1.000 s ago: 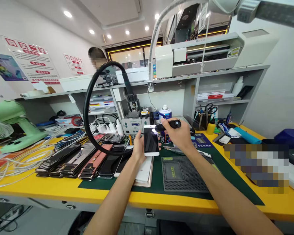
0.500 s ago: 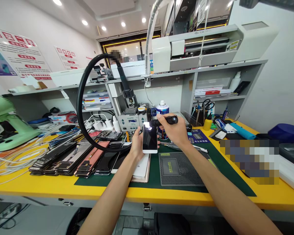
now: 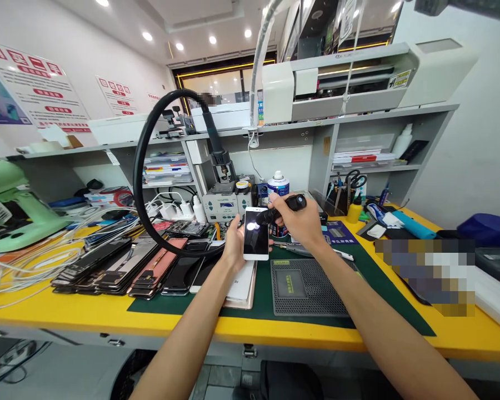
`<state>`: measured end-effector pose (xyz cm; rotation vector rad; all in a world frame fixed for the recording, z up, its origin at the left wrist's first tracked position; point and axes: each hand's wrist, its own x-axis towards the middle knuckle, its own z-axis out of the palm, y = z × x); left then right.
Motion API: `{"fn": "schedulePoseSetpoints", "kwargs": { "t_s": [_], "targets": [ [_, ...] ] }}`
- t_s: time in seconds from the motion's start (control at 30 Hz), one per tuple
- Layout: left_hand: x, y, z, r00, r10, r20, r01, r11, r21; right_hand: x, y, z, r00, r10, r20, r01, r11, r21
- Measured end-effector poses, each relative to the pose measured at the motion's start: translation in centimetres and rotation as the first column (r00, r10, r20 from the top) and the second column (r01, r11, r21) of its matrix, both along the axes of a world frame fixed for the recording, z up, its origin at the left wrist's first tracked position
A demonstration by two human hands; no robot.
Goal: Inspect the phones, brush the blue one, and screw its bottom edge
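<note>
Left hand: the bare left hand [image 3: 234, 244] grasps a rectangular white-framed smartphone with a dark glass screen [image 3: 256, 244], thumb along its left edge, fingertips showing at its right edge.
Right hand: the bare right hand [image 3: 306, 222] is closed around a black cylindrical flashlight [image 3: 289, 206].
Smartphone position: held up, screen facing the wearer, above the front-centre of the yellow tabletop [image 3: 275, 332].
Flashlight position: head at the upper right of the screen; a bright spot shows on the glass. Contact between the two: cannot be determined.
Work surface: flat dark green mat [image 3: 175, 311], bearing a dark grey perforated rectangular pad [image 3: 312, 297] below the right hand.
Left of mat centre: flat white phone panel [image 3: 239, 288] near the left wrist; copper-pink flat phone parts [image 3: 160, 264] farther left.
Behind hands: blue-and-white cylindrical spray can [image 3: 278, 183]; grey box-shaped control unit with small display [image 3: 223, 206].
</note>
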<state>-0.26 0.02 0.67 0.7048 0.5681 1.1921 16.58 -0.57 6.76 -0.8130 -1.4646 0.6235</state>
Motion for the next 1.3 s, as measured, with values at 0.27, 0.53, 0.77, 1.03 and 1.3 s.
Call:
{"fn": "schedulePoseSetpoints", "kwargs": {
  "t_s": [0.27,0.53,0.77,1.03,1.3],
  "targets": [
    [0.0,0.0,0.2,0.999,0.040,-0.007,-0.040,0.999,-0.016,0.1,-0.4,0.4,0.998,0.046,0.034,-0.044,0.998,-0.048],
    [0.3,-0.7,0.9,0.997,0.070,-0.013,-0.071,0.996,-0.045,0.1,-0.4,0.2,0.994,0.093,0.051,-0.091,0.995,-0.046],
    [0.3,-0.7,1.0,0.997,0.068,0.021,-0.067,0.996,-0.052,0.1,-0.2,0.0,0.995,0.088,0.036,-0.086,0.995,-0.056],
    [0.3,-0.8,1.0,0.998,0.050,0.032,-0.049,0.998,-0.037,0.4,-0.4,0.2,0.997,0.016,0.070,-0.013,0.999,-0.033],
    [0.0,-0.5,0.4,0.999,-0.024,0.040,0.022,0.999,0.031,0.1,0.1,-0.1,0.996,-0.089,-0.024,0.089,0.995,0.032]
  ]
}}
